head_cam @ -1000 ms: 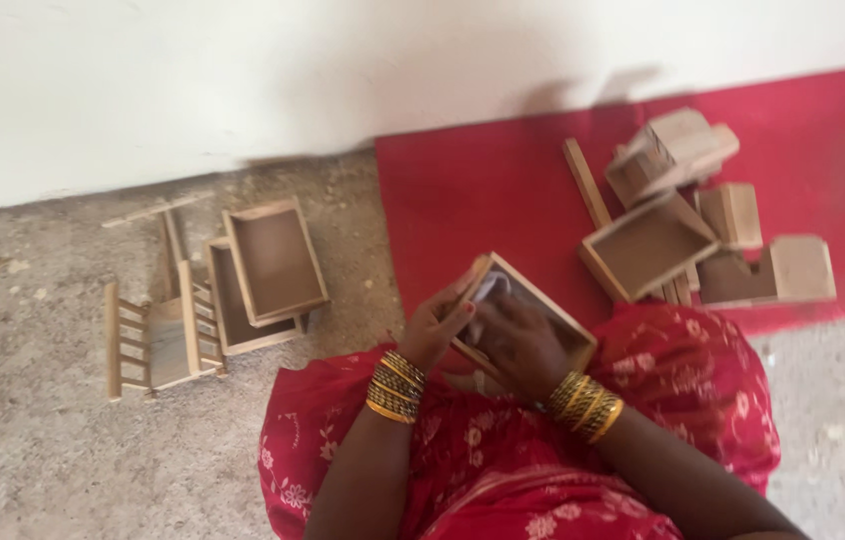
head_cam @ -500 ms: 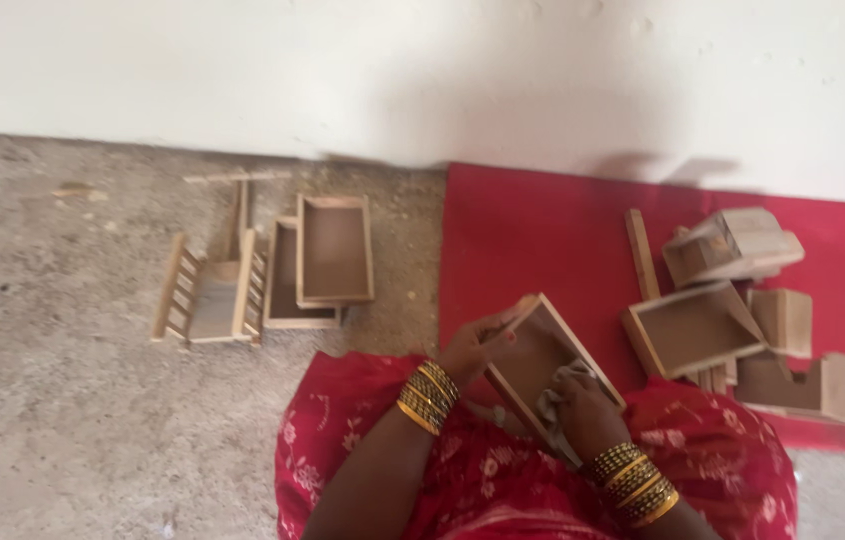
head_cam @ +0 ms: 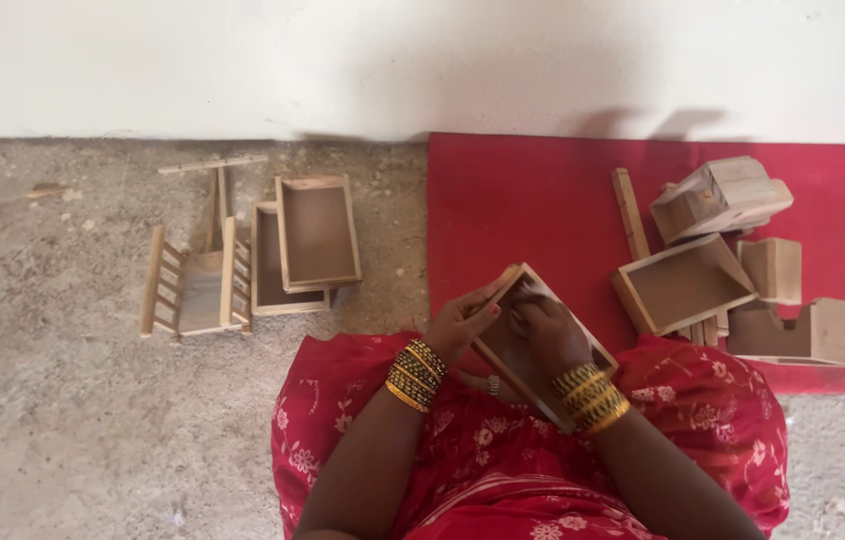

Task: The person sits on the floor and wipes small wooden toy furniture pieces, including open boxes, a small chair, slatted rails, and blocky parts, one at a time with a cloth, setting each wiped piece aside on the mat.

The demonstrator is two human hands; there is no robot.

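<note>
The left hand [head_cam: 461,325] is gripping the rim of a small wooden tray [head_cam: 543,345] over the lap while the right hand [head_cam: 548,335] is pressing fingers inside it, and it looks light, stiff, best held by its edges.

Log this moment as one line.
left hand: grips wooden tray edge | right hand: pressed inside tray | tray: tilted over lap

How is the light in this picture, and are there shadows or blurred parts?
Head view: soft, even daylight, no glare. Faint grey shadows fall on the white wall above the red mat, and small ones beside the wooden pieces. The right hand inside the wooden tray looks slightly smeared; the left hand and the rough floor are sharp.
</note>
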